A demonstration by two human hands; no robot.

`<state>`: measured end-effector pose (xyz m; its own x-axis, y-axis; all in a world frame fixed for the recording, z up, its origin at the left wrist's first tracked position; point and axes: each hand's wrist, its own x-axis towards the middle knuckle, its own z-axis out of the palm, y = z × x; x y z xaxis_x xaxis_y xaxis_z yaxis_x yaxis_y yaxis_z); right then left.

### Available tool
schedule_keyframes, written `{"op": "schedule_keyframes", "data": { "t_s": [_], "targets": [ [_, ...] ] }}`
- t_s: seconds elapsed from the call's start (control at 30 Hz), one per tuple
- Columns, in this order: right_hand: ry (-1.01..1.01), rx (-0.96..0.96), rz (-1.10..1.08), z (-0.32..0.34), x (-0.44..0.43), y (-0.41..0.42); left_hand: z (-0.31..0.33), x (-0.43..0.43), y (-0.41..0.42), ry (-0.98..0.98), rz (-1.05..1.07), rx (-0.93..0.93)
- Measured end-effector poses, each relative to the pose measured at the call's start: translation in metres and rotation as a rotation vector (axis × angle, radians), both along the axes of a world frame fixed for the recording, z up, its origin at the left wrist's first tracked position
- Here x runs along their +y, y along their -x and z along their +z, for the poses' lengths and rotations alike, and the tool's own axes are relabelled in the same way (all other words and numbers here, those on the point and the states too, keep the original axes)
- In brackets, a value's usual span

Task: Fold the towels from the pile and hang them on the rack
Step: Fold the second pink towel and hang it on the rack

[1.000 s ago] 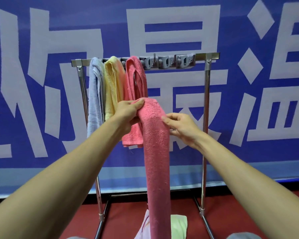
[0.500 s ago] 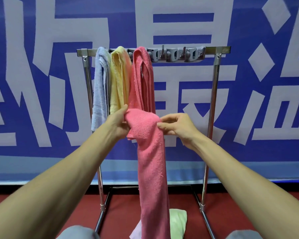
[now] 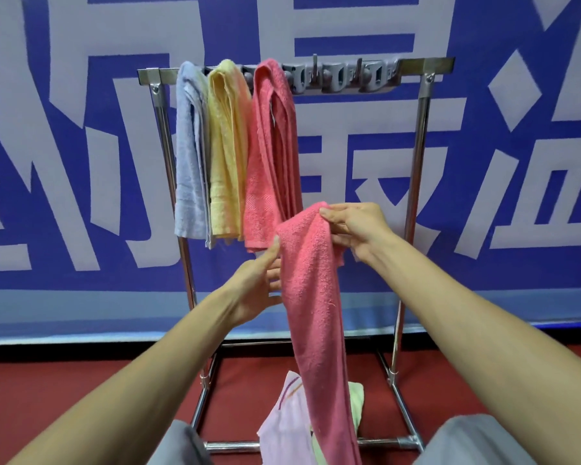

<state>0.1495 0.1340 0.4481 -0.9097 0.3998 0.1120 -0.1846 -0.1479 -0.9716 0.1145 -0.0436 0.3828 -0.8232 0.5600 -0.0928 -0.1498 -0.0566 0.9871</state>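
The step in hand is the folding of a coral-pink terry towel (image 3: 311, 297), held up in front of the chrome tube rack (image 3: 416, 162) and below its top bar; the towel hangs as a long narrow band, doubled over at the top, its lower end dropping out of view past the bottom edge; the right hand (image 3: 356, 226) has fingers and thumb curled over that top fold and pinches it, carrying the weight; the left hand (image 3: 255, 290) is spread, fingers nearly straight, thumb raised against the towel's left edge, touching the cloth rather than gripping it; three folded towels hang on the rack's left half, a pale blue one (image 3: 190, 156), a pale yellow one (image 3: 227, 146) and another coral-pink one (image 3: 272, 146), side by side and touching; to their right the grey plastic strip of hooks (image 3: 346, 80) on the bar is bare; a small pile of pale towels (image 3: 282, 427) lies on the red floor between the rack's feet, so the task looks roughly half done; next, I judge, the left hand must take the hanging length, halve it neatly, and both hands must lift the towel to the free stretch right of the hung pink one, without dragging that neighbour askew
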Motion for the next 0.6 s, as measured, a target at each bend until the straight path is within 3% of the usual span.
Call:
{"op": "schedule_keyframes", "data": {
  "t_s": [0.13,0.37,0.5,0.6],
  "targets": [
    [0.045,-0.04,-0.039,-0.011,0.015,0.002,-0.006,0.012,-0.009,0.081,0.037,0.116],
    [0.158,-0.074,0.009,-0.035,0.038,0.001,0.0,0.029,-0.012,0.025,0.157,0.274],
    [0.138,-0.133,0.125,-0.055,0.04,0.0,0.008,0.034,-0.011,-0.014,0.169,0.283],
    [0.036,-0.232,0.268,-0.079,0.034,-0.002,0.015,0.032,-0.007,-0.077,0.156,0.188]
  ]
}}
